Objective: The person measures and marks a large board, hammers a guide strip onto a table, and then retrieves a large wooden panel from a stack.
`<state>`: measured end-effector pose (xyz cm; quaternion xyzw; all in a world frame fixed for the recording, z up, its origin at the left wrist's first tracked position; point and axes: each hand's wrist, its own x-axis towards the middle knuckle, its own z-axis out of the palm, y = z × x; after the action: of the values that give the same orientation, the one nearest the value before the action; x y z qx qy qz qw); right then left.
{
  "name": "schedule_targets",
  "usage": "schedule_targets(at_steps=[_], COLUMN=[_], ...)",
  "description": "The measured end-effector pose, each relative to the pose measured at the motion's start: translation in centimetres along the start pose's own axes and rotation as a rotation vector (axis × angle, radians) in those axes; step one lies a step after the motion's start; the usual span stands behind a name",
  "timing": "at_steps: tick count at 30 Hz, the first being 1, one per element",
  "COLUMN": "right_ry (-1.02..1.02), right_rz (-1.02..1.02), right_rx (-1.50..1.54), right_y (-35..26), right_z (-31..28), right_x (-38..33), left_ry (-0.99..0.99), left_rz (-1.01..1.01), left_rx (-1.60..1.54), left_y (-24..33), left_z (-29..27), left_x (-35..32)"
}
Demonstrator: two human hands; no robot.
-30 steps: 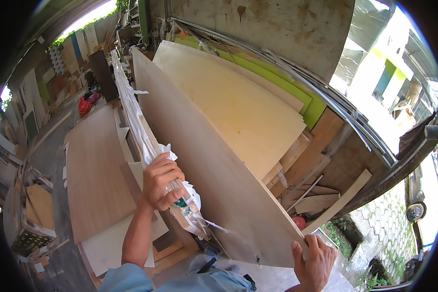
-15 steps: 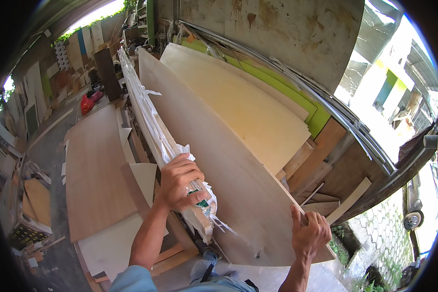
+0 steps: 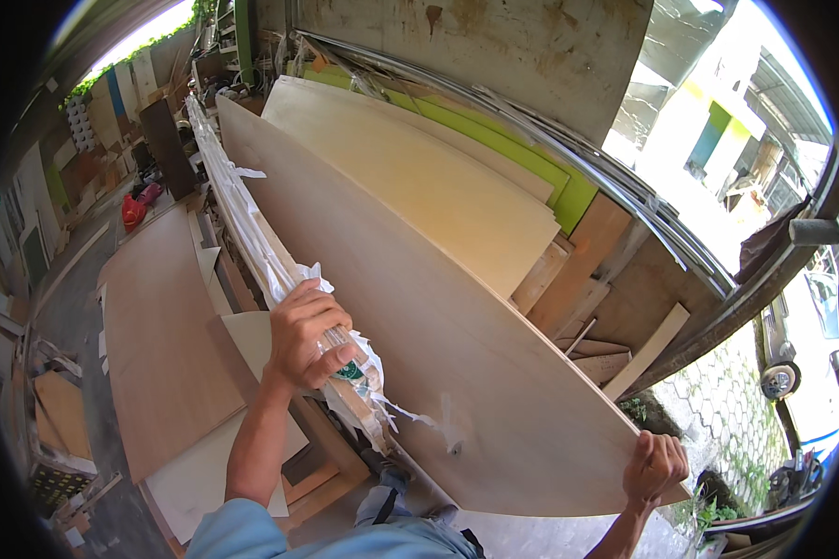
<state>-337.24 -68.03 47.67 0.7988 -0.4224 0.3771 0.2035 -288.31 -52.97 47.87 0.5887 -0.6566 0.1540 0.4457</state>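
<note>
My left hand (image 3: 306,331) is wrapped over the top edge of a long stack of boards (image 3: 244,219) in torn white plastic, standing on its side. To its right, a large plywood sheet (image 3: 438,345) leans outward, away from that wrapped stack. My right hand (image 3: 654,466) grips the sheet's upper edge close to its near right corner, with the fingers curled over it. Beyond the sheet rest pale yellowish panels (image 3: 429,186).
A brown panel (image 3: 168,326) lies low on the left over white sheets and wooden framing. Behind the panels are a green board (image 3: 576,197) and long metal strips (image 3: 615,200). Offcuts (image 3: 653,349) lean at the right. A paved strip (image 3: 713,401) and a parked vehicle are outside.
My right hand and the plywood sheet's near corner have shifted right, widening the gap to the wrapped stack. My left hand keeps its hold. The whole view has also shifted a little.
</note>
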Motion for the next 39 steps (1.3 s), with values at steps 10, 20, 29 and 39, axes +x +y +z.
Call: schedule_targets(at_steps=[10, 20, 29, 39], right_ry=[0.102, 0.119, -0.13, 0.027], right_rz=[0.007, 0.16, 0.279, 0.198], right_rx=[-0.38, -0.638, -0.135, 0.001], right_y=[18.9, 26.0, 7.2, -9.3], right_z=[-14.0, -20.6, -10.1, 7.1], right_x=[-13.8, -21.8, -7.5, 4.8], left_ry=[0.02, -0.04, -0.013, -0.029], left_rz=[0.032, 0.0, -0.011, -0.034], left_rx=[-0.024, -0.029, -0.03, -0.003], left_y=[-0.1, 0.3, 0.4, 0.7], left_z=[0.3, 0.5, 0.7, 0.6], left_x=[0.8, 0.5, 0.6, 0.7])
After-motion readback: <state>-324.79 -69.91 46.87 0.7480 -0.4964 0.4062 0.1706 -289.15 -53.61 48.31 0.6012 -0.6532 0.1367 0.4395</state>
